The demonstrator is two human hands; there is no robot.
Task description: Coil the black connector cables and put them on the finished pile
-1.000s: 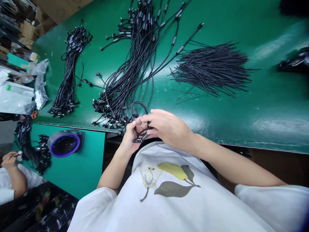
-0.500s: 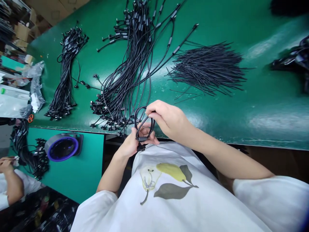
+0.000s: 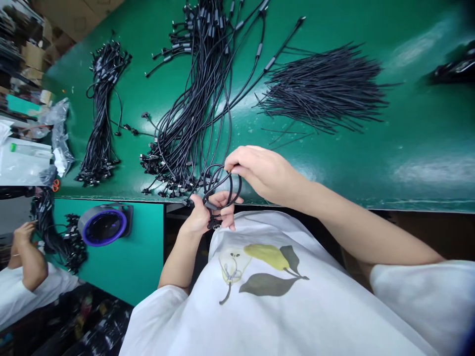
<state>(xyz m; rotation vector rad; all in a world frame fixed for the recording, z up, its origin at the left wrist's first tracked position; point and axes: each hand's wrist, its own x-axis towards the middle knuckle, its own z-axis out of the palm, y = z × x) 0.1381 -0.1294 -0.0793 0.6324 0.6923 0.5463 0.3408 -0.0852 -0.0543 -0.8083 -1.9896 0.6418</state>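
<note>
A black cable is looped into a coil between my two hands, at the front edge of the green table. My left hand holds the coil from below, its thumb raised and its fingers curled under the loops. Below those fingers hangs a dark connector. My right hand pinches the top of the coil between thumb and fingers. Just beyond my hands lies a large spread of black cables with grey sleeves and plugs at their ends.
A pile of thin black ties lies to the right of the cables. Another cable bundle is at the left. On a lower green surface stands a round purple-rimmed device. A co-worker's arm is at far left.
The coil's loops have spread apart and its sleeve has shifted left. My left thumb has lifted outward. The view has shifted slightly, and the co-worker's hands have risen toward the hanging cables.
</note>
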